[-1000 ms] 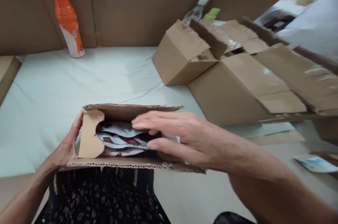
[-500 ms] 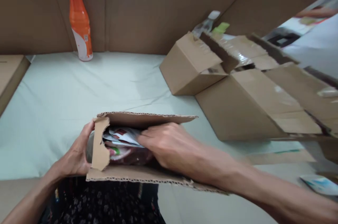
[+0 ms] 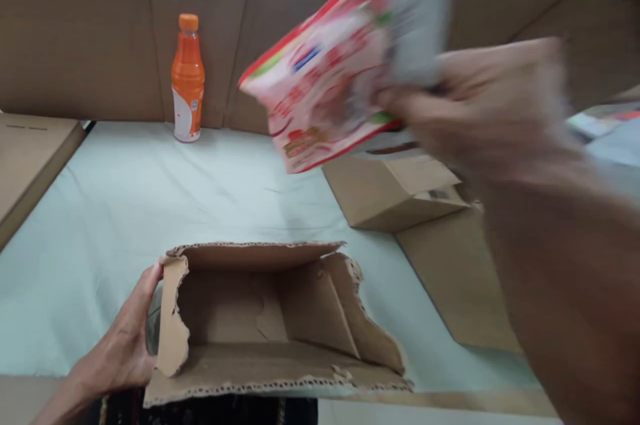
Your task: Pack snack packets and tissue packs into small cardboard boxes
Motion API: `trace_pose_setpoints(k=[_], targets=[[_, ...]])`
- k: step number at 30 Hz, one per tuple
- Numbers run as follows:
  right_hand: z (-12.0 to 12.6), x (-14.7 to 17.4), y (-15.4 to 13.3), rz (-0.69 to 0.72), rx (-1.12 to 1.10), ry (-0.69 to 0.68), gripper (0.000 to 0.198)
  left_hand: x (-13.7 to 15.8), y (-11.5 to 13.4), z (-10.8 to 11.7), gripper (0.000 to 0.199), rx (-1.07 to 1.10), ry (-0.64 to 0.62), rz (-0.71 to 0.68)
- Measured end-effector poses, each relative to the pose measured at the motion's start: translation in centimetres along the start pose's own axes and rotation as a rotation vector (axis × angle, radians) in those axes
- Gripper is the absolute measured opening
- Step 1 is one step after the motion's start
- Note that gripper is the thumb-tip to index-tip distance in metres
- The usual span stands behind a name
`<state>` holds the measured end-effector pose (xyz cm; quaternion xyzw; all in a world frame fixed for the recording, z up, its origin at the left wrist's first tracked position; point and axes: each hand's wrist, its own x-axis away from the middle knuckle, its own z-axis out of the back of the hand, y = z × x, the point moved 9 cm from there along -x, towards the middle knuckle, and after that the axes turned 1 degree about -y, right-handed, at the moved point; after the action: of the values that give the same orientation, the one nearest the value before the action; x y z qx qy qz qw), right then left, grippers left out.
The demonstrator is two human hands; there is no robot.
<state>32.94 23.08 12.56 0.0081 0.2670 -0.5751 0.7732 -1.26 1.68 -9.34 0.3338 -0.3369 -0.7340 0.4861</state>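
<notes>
My left hand (image 3: 117, 345) grips the left end of an open cardboard box (image 3: 320, 305) with torn flaps, tilted so its bare inside faces me. High above the box to the right, my right hand (image 3: 475, 108), smeared by motion, is closed on food packets. The front one is a pink and white food packet (image 3: 325, 81) with red edges and red print. Behind it shows a grey-white packet (image 3: 420, 11), blurred; how many there are I cannot tell.
An orange drink bottle (image 3: 188, 81) stands against the cardboard wall (image 3: 90, 31). On the left lies a flat cardboard box (image 3: 35, 158). To the right, a smaller carton (image 3: 385, 191) and a larger carton (image 3: 460, 278) sit partly behind my right arm. Pale green cloth (image 3: 225, 191) covers the table.
My right hand has come out of the box with the packets and moved up and right. The box now shows a bare inside. My left hand stays on its left end.
</notes>
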Motion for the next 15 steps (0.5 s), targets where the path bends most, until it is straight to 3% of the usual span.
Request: trace_pose_setpoints(k=[4,7,11,15], targets=[[-9.6,-5.8,-1.6,-0.059,0.27,-0.245,0.02,0.8,-0.7,-0.2,0.127,-0.031,-0.003,0.011],[-14.3,-8.6,-2.2,-0.053,0.301,-0.234,0.026,0.3,0.7,0.0,0.131,-0.012,-0.023,-0.006],[-15.3,-9.7,-2.3,0.015,0.208,-0.068,0.047,0.1,1.5,1.6,0.126,0.008,0.028,0.019],[-15.4,-5.4,-2.4,0.202,0.054,-0.078,0.038,2.1,-1.0,6.1,0.11,-0.07,0.244,0.041]])
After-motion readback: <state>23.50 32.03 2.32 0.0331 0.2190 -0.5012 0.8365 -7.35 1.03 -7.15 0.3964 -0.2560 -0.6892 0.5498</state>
